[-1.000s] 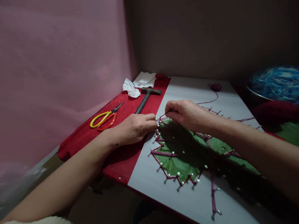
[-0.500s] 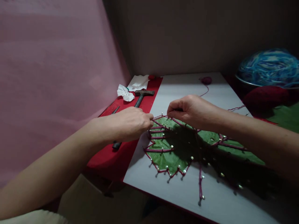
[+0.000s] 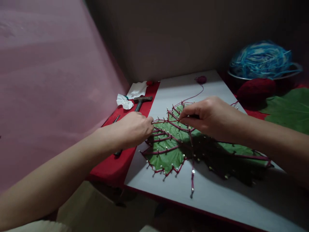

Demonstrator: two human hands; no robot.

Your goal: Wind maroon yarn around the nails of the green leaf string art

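Observation:
A large green leaf [image 3: 166, 159] lies on a white board [image 3: 154, 183], ringed by several nails. Dark red yarn [image 3: 166, 150] runs from nail to nail along its edge and veins. My right hand [image 3: 207, 116] is closed in a pinch on a strand of this yarn above the leaf. At the leaf's left edge my left hand [image 3: 137, 127] is closed, its fingertips mostly hidden; the strand stretches taut from it to the right hand. A short yarn-wrapped stem line [image 3: 192, 180] points toward the near edge.
A small purple-red yarn ball [image 3: 201, 79] sits at the board's far end, its thread trailing to the leaf. Left on the red cloth [image 3: 101, 167] are a hammer [image 3: 142, 99] and crumpled white paper [image 3: 125, 102]. A blue yarn bundle [image 3: 263, 61], red yarn [image 3: 257, 88] and another leaf [image 3: 289, 108] are right.
My right hand has drawn away from my left, so a longer taut strand shows between them. The view has shifted slightly right, uncovering more of the leaf and the second leaf.

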